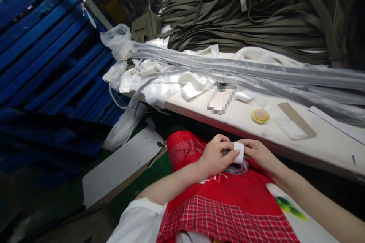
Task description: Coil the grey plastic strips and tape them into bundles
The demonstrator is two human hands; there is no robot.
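Above my lap, both hands meet around a small white slip (238, 153), which looks like paper or tape. My left hand (214, 156) is closed, its thumb pressed on the slip's left edge. My right hand (257, 153) is closed too, its fingers bent behind the slip's right side; its fingertips are partly hidden. Just beneath the slip, a crumpled bit of clear greyish plastic (238, 168) rests between the hands, over the red apron (245, 190). Whether anything else sits under my left fingers, I cannot make out.
On the white table (196, 110) ahead lie a blurred-out item (221, 98), a round yellow-rimmed object (260, 115) and a brown strip (296, 118). Long plastic-wrapped grey strips (228, 66) cross behind them, before piled olive strips (251, 19). Blue racks (57, 53) stand left.
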